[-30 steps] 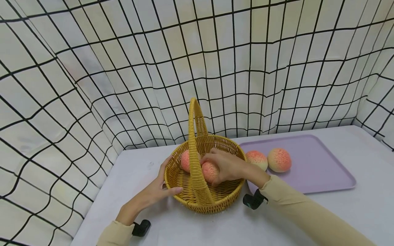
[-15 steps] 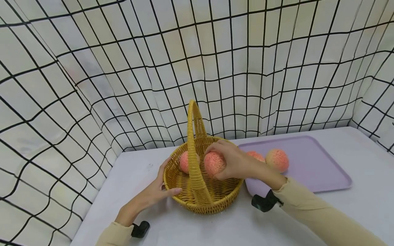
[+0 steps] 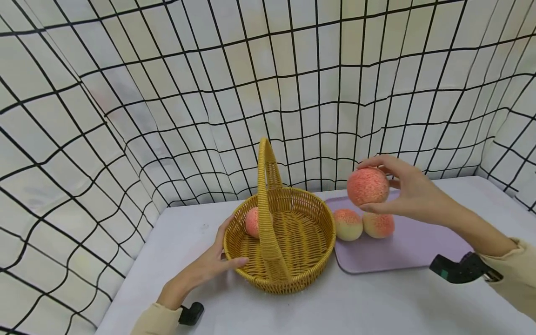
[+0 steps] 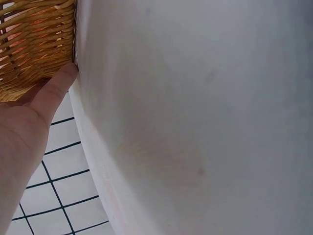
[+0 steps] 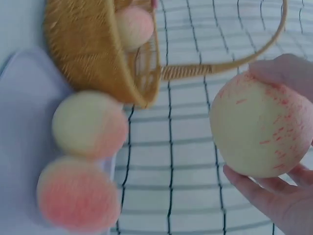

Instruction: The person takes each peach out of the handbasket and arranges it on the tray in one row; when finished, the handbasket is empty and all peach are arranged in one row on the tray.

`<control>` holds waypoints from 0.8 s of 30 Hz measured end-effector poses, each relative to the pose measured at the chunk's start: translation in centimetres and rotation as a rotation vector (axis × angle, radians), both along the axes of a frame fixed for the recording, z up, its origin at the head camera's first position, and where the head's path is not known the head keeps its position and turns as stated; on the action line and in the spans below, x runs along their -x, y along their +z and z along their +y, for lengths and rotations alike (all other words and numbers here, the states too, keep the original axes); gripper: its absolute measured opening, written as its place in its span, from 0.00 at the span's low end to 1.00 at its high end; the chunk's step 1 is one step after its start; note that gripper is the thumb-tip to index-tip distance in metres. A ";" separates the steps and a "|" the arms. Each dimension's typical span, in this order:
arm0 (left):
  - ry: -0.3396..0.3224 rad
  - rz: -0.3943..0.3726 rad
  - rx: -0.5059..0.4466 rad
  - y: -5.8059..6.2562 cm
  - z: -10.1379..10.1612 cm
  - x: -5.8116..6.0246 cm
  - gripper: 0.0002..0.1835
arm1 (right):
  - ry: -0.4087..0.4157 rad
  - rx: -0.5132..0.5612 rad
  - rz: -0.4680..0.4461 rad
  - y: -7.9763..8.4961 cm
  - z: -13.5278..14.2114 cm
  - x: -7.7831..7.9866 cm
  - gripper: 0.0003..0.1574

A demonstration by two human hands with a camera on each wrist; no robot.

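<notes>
In the head view, my right hand (image 3: 412,193) grips a pink and cream peach (image 3: 367,186) between thumb and fingers, raised over the lilac tray (image 3: 431,242). The right wrist view shows this peach's pale side, with the thumb above it and fingers beneath. My left hand (image 3: 213,256) holds the left side of the yellow wicker basket (image 3: 310,274), its thumb over the rim. One peach (image 3: 252,222) lies inside the basket, partly behind the handle. A pale peach (image 3: 347,224) and a redder peach (image 3: 378,225) sit side by side on the tray's left part.
The basket's tall arched handle (image 3: 268,204) stands up across its middle. A white-covered table (image 3: 318,311) carries basket and tray. Behind and to the left rises a white wall with black netting (image 3: 318,116). Each wrist wears a black camera (image 3: 456,269).
My right hand has lifted its peach out of the basket and carried it right and up, over the tray. The left hand keeps its hold on the basket.
</notes>
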State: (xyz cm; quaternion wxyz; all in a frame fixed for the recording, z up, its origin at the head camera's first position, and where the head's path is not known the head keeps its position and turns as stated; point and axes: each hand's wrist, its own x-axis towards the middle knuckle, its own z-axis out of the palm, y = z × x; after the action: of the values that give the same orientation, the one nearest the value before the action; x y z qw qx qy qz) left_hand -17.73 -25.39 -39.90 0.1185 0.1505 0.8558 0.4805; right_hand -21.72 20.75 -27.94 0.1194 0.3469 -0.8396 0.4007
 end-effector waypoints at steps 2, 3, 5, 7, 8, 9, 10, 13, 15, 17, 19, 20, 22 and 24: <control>0.000 -0.004 -0.005 0.0 0.0 0.0 0.62 | -0.052 -0.007 -0.044 -0.5 1.7 0.3 0.45; 0.000 -0.005 -0.006 0.0 0.1 0.0 0.62 | -0.088 -0.018 -0.067 -0.9 2.6 0.5 0.45; 0.001 -0.002 -0.008 -0.1 0.1 0.0 0.62 | -0.146 -0.032 -0.115 -1.8 4.2 1.0 0.45; 0.005 -0.001 -0.008 -0.1 0.0 0.0 0.62 | -0.187 -0.042 -0.151 -2.9 5.7 1.3 0.45; 0.007 -0.002 -0.007 -0.1 0.0 -0.1 0.62 | -0.199 -0.050 -0.166 -3.6 6.5 1.5 0.45; 0.008 -0.005 -0.006 -0.2 0.0 -0.1 0.62 | -0.200 -0.052 -0.171 -4.3 7.3 1.6 0.44; 0.008 -0.004 -0.004 -0.1 0.0 0.0 0.62 | -0.199 -0.055 -0.173 -5.0 8.1 1.7 0.44; 0.011 -0.008 0.001 -0.1 0.0 0.0 0.62 | -0.210 -0.065 -0.194 -7.2 10.3 1.9 0.44; 0.013 -0.008 0.004 -0.1 0.0 0.0 0.62 | -0.221 -0.066 -0.206 -8.5 11.4 2.0 0.44; 0.014 -0.005 0.005 -0.1 0.0 0.0 0.62 | -0.225 -0.071 -0.223 -9.6 12.2 2.3 0.44; 0.014 0.000 0.004 -0.1 -0.1 0.0 0.62 | -0.206 -0.077 -0.235 -10.5 12.6 2.5 0.44; 0.016 0.000 0.004 -0.1 -0.1 0.0 0.62 | -0.193 -0.082 -0.240 -10.8 12.8 2.6 0.43; 0.020 -0.004 0.001 -0.1 0.0 -0.1 0.62 | -0.165 -0.091 -0.246 -11.5 12.9 2.8 0.42; 0.022 -0.011 0.000 -0.1 0.1 -0.1 0.62 | -0.137 -0.101 -0.247 -12.1 12.9 3.0 0.42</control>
State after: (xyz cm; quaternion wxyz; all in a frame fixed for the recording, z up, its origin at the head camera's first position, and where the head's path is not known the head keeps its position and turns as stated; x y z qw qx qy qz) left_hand -17.65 -25.32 -40.04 0.1179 0.1383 0.8567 0.4828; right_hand -24.70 33.69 -40.01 0.0245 0.2425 -0.8887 0.3883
